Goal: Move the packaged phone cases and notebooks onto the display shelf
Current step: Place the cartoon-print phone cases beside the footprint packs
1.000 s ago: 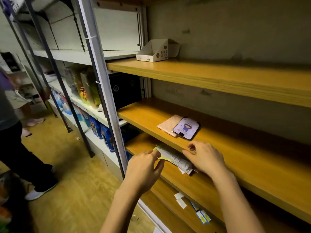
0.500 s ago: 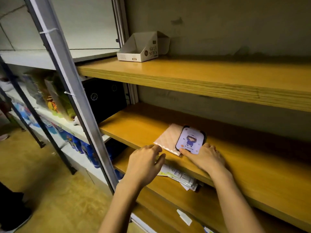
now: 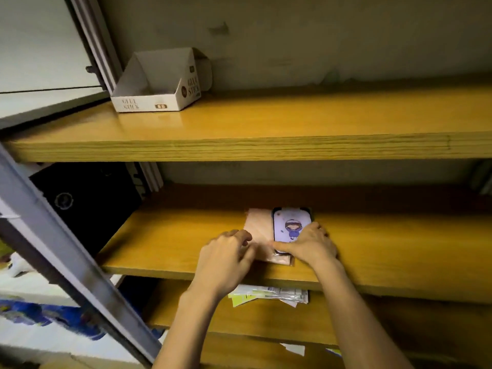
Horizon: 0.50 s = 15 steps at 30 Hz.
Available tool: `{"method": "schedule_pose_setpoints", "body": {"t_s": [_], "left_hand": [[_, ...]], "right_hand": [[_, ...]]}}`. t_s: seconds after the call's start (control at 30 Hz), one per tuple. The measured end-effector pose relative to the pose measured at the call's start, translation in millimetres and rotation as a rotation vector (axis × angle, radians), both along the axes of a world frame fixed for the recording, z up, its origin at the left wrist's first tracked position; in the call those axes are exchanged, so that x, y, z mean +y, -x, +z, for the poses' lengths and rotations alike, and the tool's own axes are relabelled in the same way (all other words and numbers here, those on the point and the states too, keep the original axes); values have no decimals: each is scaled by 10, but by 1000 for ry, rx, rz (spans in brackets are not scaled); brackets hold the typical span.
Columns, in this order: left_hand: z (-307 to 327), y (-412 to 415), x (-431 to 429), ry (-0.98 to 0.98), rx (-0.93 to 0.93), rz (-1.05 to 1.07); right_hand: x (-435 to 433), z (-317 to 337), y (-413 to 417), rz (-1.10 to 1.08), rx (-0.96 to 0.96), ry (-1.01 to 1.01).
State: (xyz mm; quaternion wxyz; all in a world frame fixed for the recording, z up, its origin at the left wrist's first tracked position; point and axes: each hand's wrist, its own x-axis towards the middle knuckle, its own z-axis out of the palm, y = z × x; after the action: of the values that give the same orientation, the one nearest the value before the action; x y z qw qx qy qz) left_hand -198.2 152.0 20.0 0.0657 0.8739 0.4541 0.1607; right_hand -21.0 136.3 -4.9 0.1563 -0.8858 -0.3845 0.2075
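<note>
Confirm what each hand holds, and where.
Right hand grips purple cartoon phone case at near end; left hand touches near edge of flat pink packet, grip unclear.

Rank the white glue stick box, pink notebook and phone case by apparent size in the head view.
1. white glue stick box
2. pink notebook, partly covered, so this placing is unsure
3. phone case

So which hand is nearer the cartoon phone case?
Right. The right hand holds the near end of the phone case; the left hand lies beside it on the pink packet.
</note>
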Motion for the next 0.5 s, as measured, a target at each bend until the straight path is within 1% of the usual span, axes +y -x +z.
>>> {"method": "schedule_pose_setpoints", "body": {"t_s": [0.07,0.17,0.3,0.37,0.5], "left_hand": [[-13,45,64,14,-4,-34],[-36,77,139,26,-5,-83],[-21,-32,177,44,-13,-202],[-4,-131,165,44,-24,-267],[-8,-401,72,62,-64,-419]], "right_hand": [[-4,-45,-9,-46,45,-53],[-66,-91,-38,-117,107,-197],[-297,-79,-55,-245,344,-416],[-467,-97,-101,-313,414,-493],[-893,-70,-238,-429,384,-606]]}}
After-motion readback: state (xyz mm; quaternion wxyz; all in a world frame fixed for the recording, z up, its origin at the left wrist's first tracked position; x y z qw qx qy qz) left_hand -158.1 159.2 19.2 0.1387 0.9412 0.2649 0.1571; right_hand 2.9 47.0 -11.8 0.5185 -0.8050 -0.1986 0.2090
